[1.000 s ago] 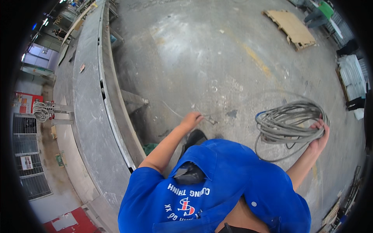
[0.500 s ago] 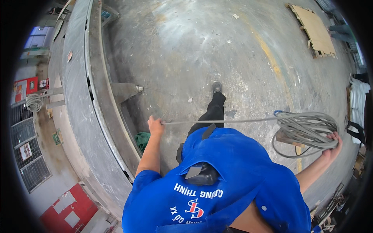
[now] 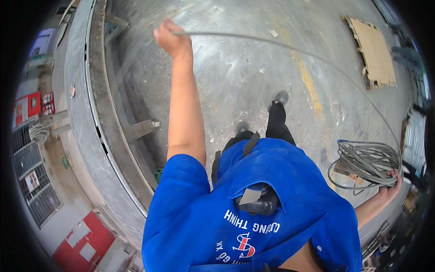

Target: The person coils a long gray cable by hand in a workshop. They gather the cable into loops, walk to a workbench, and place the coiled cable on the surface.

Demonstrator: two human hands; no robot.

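My right hand (image 3: 389, 185) grips a loose coil of grey cable (image 3: 366, 158) out at the right, its fingers closed round the strands at the coil's lower right. A bit of blue shows at the coil's upper left. Stretched far forward on the left, my left hand (image 3: 174, 39) is closed on a run of the same cable (image 3: 276, 41). That run crosses in a long arc from the left fist to the coil's right side. Slight motion blur softens the left fingers.
A long grey metal beam-like structure (image 3: 93, 109) with a bracket (image 3: 138, 130) jutting toward me runs along my left. Another coil (image 3: 39, 133) hangs beyond it. A pallet with a tan sheet (image 3: 374, 52) lies far right. Stacked pale material (image 3: 413, 138) stands at the right edge.
My left hand has swung forward and slightly left, pulling a longer run of cable, now arced. The coil in my right hand is slightly lower. My feet have stepped.
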